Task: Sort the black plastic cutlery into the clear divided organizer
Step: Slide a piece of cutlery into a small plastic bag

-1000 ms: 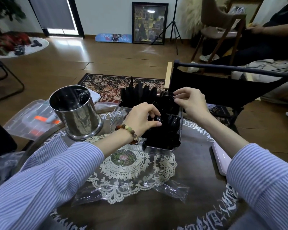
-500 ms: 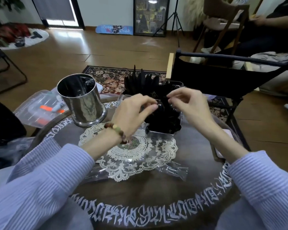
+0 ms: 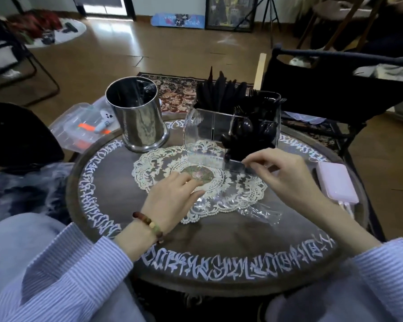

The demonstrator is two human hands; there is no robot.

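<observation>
The clear divided organizer [image 3: 203, 126] stands at the back of the round table. Black knives [image 3: 219, 91] stick up from its back left section, black forks [image 3: 263, 101] fill the back right, and black spoons [image 3: 249, 135] fill the front right. Its front left section holds nothing. My right hand [image 3: 282, 175] is at the organizer's front lower edge, thumb and forefinger pinched together with nothing visible between them. My left hand [image 3: 172, 198] lies palm down on the lace doily [image 3: 149, 168], holding nothing.
A steel canister [image 3: 137, 119] stands left of the organizer. A crumpled clear wrapper [image 3: 258, 212] lies on the doily's near right. A pink device [image 3: 337, 184] sits at the table's right edge, a clear box [image 3: 79, 129] at its left. A black chair [image 3: 335, 89] is behind.
Both hands have come down and back from the top of the organizer. The left now rests on the doily, and the right is at the organizer's front base.
</observation>
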